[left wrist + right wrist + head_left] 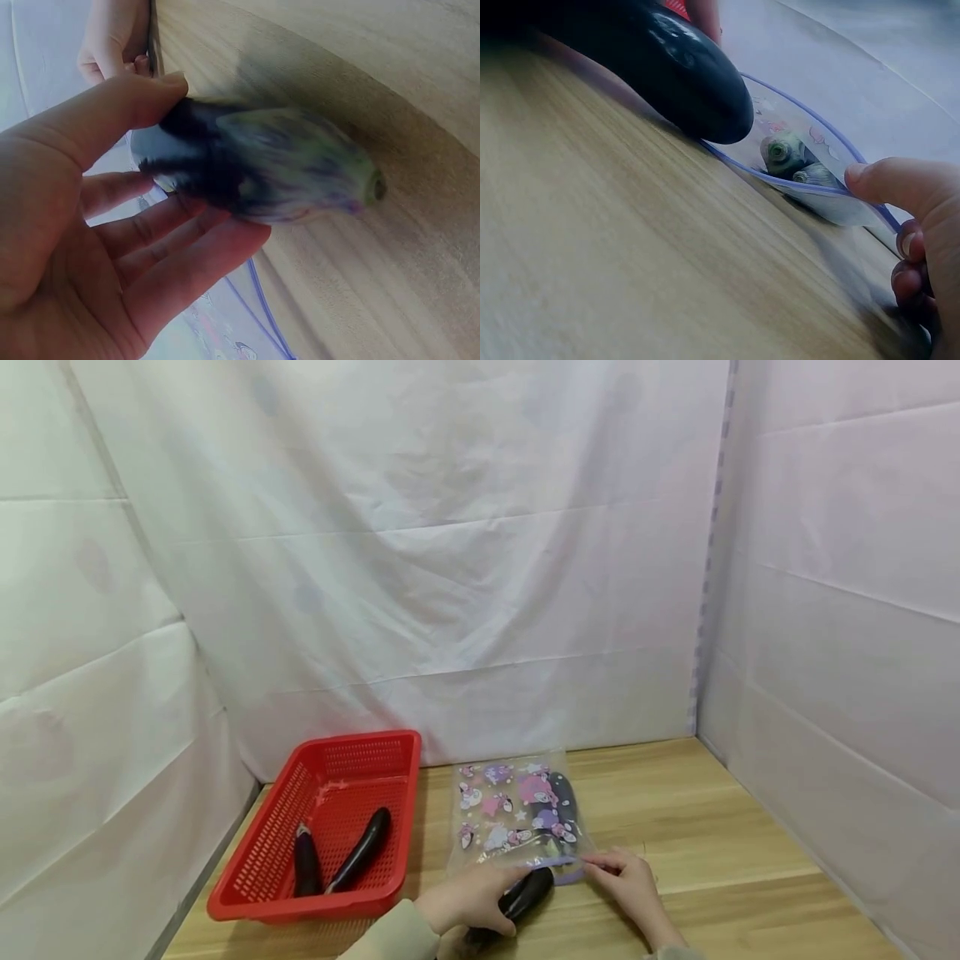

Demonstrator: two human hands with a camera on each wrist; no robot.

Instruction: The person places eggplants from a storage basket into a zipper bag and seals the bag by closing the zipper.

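- Eggplant (531, 893), head view: it lies over the table (720, 835) at the front, between the two hands, its long axis from 8 to 2 o'clock, the smooth blunt end pointing to 2. The left hand (468, 897) is nearer, gripping it between thumb and fingers from 9 o'clock; the right hand (628, 887) sits at 3 o'clock of it, pinching the purple rim (568, 877) of the clear printed bag (480, 835). That mouth is just beside the blunt end, at 1 to 2 o'clock. At 10 o'clock stands the red basket (412, 793), holding two other eggplants (366, 850).
- Left wrist view: the left hand's thumb is on the upper side, its fingers along the lower one. The pale stem end, blurred, points to between 3 and 4 o'clock, away from the palm.
- Right wrist view: the blunt end points to 4 o'clock, at the parted mouth; whether it touches the rim, I cannot tell. Two stem ends (781, 152) show inside the bag. The right hand's thumb and fingers pinch the rim at 4 o'clock from the mouth.
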